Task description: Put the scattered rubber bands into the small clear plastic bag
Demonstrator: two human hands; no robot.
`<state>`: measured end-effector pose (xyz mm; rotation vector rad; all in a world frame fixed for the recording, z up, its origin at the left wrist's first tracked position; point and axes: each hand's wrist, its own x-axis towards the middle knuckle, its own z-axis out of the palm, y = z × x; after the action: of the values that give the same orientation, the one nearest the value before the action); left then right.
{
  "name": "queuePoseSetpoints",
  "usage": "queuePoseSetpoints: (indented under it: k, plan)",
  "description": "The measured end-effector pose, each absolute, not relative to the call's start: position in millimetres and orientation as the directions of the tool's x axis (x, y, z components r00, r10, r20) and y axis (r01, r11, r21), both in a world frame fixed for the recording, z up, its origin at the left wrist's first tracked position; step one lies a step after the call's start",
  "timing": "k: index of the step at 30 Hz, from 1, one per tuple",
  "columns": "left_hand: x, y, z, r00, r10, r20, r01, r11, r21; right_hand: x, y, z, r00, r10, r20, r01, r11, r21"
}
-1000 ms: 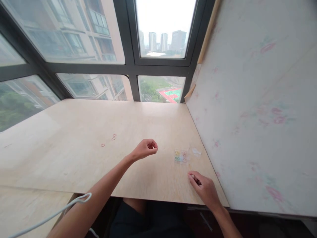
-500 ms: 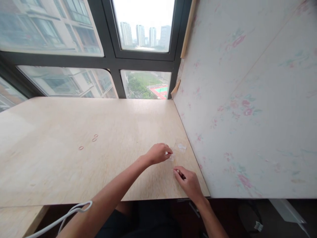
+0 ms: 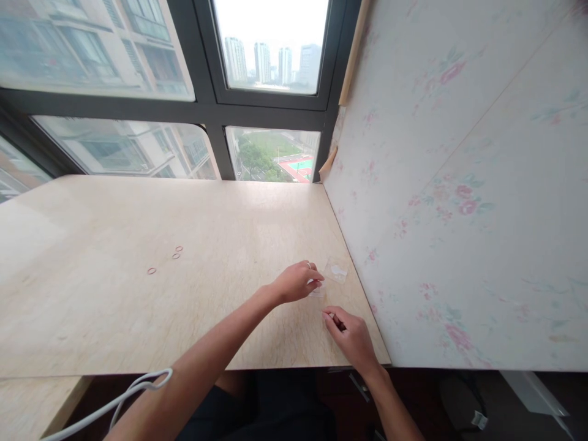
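Observation:
My left hand (image 3: 297,282) reaches across the pale wooden table (image 3: 138,306) and pinches a small clear plastic bag (image 3: 318,290) near the right wall. A second clear scrap of plastic (image 3: 336,271) lies just beyond it. My right hand (image 3: 350,334) rests near the table's front edge, fingers curled together around something small and dark that I cannot make out. Three small red rubber bands (image 3: 176,255) lie on the table to the left, well away from both hands.
A wall with flowered paper (image 3: 459,202) rises along the table's right side. Dark-framed windows (image 3: 206,116) stand behind the far edge. A white cable (image 3: 119,401) loops at the lower left, below the table's front edge.
My left hand moved right from mid-table to the small clear bag and closed on it. The view swung right. My right hand stayed curled near the front edge.

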<state>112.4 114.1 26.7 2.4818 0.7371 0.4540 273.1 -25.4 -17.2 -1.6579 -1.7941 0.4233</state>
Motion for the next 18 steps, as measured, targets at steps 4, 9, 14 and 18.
queuePoseSetpoints:
  k: [4, 9, 14, 18]
  plan:
    - [104, 114, 26, 0.769, 0.608, 0.197, 0.418, -0.712, 0.564, 273, -26, -17, 0.011, 0.971, 0.237, 0.768, 0.144, -0.625]
    - [78, 112, 21, 0.640, 0.720, 0.268, 0.425, -0.623, 0.656, 272, -26, -16, 0.011, 0.968, 0.252, 0.775, 0.151, -0.613]
    - [32, 105, 5, 0.468, 0.847, 0.252, 0.513, -0.493, 0.703, 273, -27, -13, 0.003, 0.970, 0.241, 0.745, 0.159, -0.647]
    - [-6, 96, -9, 0.372, 0.899, 0.232, 0.585, -0.421, 0.693, 262, -27, -9, 0.034, 0.980, 0.194, 0.670, 0.122, -0.732]
